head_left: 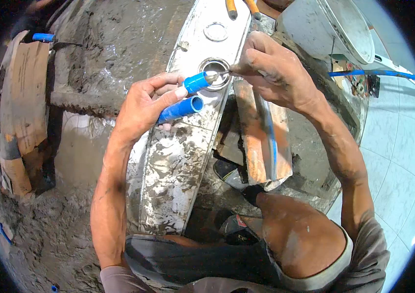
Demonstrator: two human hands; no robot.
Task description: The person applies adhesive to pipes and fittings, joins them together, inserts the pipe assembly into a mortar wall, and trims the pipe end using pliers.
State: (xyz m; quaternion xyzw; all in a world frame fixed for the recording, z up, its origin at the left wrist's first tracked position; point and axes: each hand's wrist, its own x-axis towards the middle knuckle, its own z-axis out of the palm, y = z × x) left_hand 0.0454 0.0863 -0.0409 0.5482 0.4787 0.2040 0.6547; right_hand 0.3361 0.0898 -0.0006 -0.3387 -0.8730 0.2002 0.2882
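Note:
Two short blue pipe pieces are in my left hand (144, 105). The upper blue pipe (196, 83) lies between thumb and fingers, its end toward my right hand; the lower blue pipe (180, 109) shows an open end facing right. My right hand (273, 68) pinches a thin, dark-tipped tool (223, 73) whose tip meets the end of the upper pipe. Beneath the hands runs a mud-spattered white board (175, 166) with a round metal-rimmed hole (206, 62) and a second ring (216, 31) farther up.
Orange-handled pliers (232, 9) lie at the top. At the upper right stands a white bucket (310, 29), with a blue pipe (378, 74) below it. Orange brick pieces (251, 141) are right of the board. Wet mud (119, 39) and torn cardboard (24, 97) lie left.

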